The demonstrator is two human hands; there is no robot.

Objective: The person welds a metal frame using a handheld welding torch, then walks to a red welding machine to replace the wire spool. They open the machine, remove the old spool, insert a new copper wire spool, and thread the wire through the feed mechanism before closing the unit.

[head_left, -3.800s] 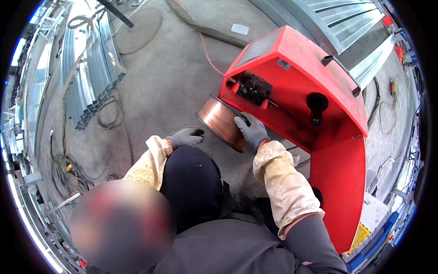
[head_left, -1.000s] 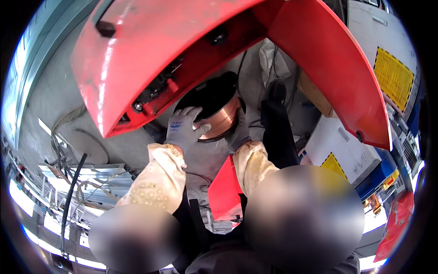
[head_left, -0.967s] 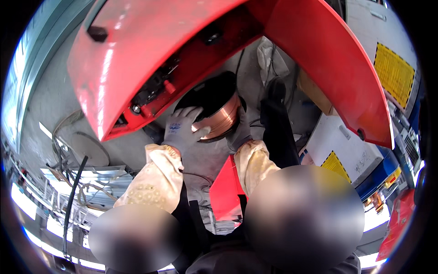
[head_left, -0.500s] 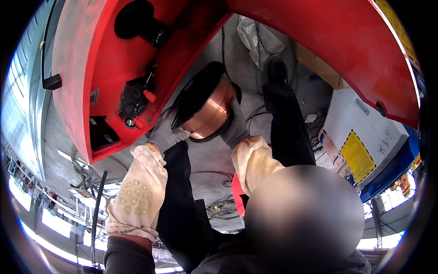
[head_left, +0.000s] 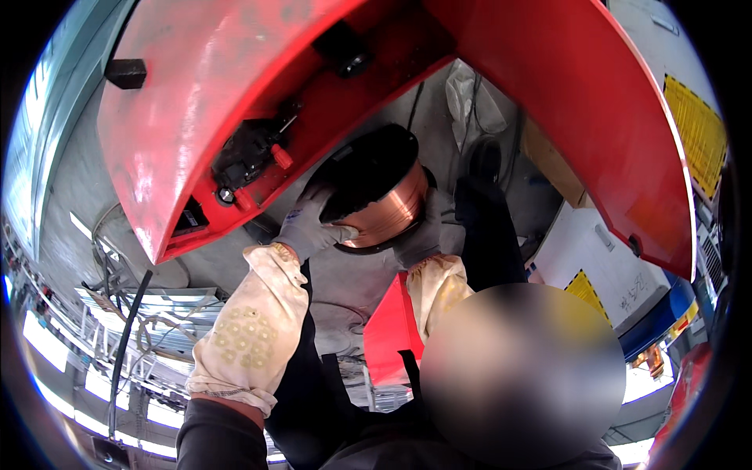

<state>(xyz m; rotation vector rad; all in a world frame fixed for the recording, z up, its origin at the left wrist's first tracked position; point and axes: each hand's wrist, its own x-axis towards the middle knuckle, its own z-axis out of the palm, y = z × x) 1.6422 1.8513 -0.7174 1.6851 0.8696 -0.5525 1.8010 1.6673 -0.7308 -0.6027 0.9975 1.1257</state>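
Between my two gloved hands is a black spool of copper-coloured wire (head_left: pixel 388 213), tilted, its dark open side facing up and left. My left hand (head_left: pixel 315 227), in a grey glove, grips the spool's left side, thumb against the wire. On the right, my right hand (head_left: pixel 425 235) is closed round the lower right edge of the spool; part of its fingers is hidden behind it. Just beyond the spool stands a red machine housing (head_left: pixel 196 102) with its door (head_left: pixel 580 117) swung open. Inside it are a black feed mechanism with red knobs (head_left: pixel 249 153) and a black spindle (head_left: pixel 345 53).
A clear plastic bag (head_left: pixel 472 102) and cables lie on the grey floor beyond the spool. To the right are a cardboard box (head_left: pixel 548 160) and a white cabinet (head_left: pixel 599 251) with a yellow label. A red panel (head_left: pixel 392 333) stands by my right forearm.
The spool and both hands have shifted slightly right and down in the picture. My view has turned, so the red housing and its door appear at a different angle. Both hands keep their hold.
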